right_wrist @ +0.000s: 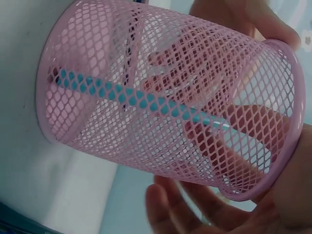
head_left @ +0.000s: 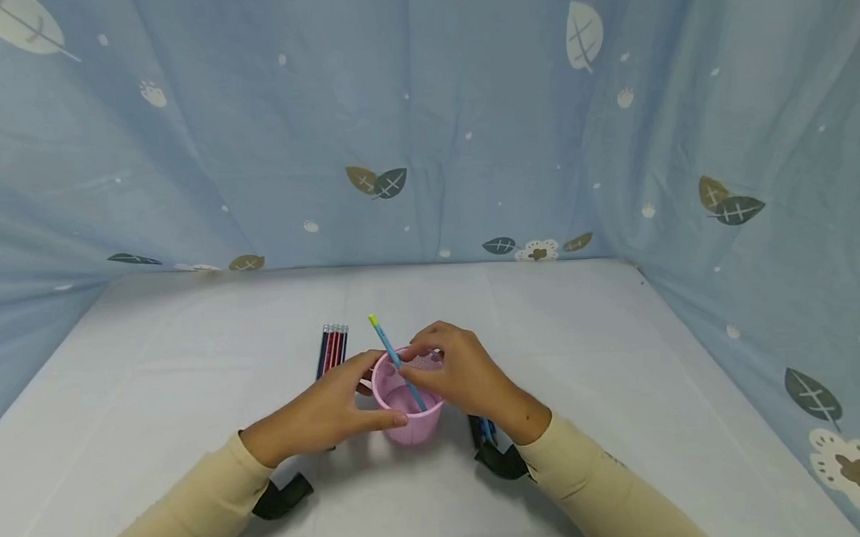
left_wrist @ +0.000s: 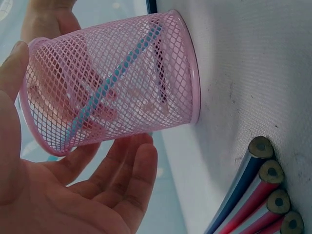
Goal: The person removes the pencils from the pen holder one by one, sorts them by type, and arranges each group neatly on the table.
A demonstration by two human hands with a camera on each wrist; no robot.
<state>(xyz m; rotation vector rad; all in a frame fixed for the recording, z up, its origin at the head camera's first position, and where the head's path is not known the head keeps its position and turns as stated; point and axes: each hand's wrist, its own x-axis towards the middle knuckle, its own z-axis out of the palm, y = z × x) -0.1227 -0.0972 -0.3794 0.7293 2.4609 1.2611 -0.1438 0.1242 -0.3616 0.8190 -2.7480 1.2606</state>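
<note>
A pink mesh pencil cup stands upright on the white table, between both hands. My left hand holds it at the rim, the thumb at the front and the index finger at the far left side; its other fingers spread loosely beside the mesh. A light blue pencil with a yellow end leans inside the cup, its lower end at the bottom, as the mesh shows in the right wrist view. My right hand reaches over the rim and pinches this pencil between thumb and fingers.
Several red and dark blue pencils lie side by side left of the cup, partly behind the left hand. More dark and blue pencils lie by the right wrist. A blue patterned curtain hangs behind the table.
</note>
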